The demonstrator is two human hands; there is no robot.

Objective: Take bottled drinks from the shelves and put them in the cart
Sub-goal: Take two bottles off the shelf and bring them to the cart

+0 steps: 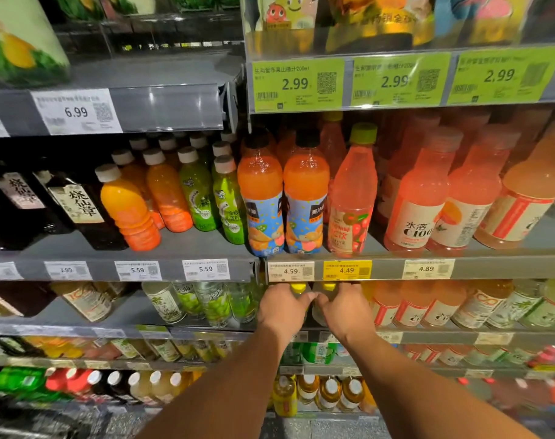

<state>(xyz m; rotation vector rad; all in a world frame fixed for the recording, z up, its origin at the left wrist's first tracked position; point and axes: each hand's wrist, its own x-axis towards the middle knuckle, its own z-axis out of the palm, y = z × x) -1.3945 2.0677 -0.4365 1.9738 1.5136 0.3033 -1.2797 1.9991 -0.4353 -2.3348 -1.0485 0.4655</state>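
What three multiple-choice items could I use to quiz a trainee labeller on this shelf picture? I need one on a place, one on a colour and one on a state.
1. Where are both hands reaching?
A. the shelf under the 4.59 and 4.49 tags
B. the top shelf
C. the cart

2. What colour are the caps of the two bottles at the hands?
A. white
B. yellow
C. black

3. What is the left hand doing?
A. hanging idle
B. curling round a bottle
C. pointing at a tag

Answers:
1 A: the left hand and right hand sit just below the 4.59 tag.
2 B: yellow caps show above the knuckles.
3 B: its fingers wrap a yellow-capped bottle.
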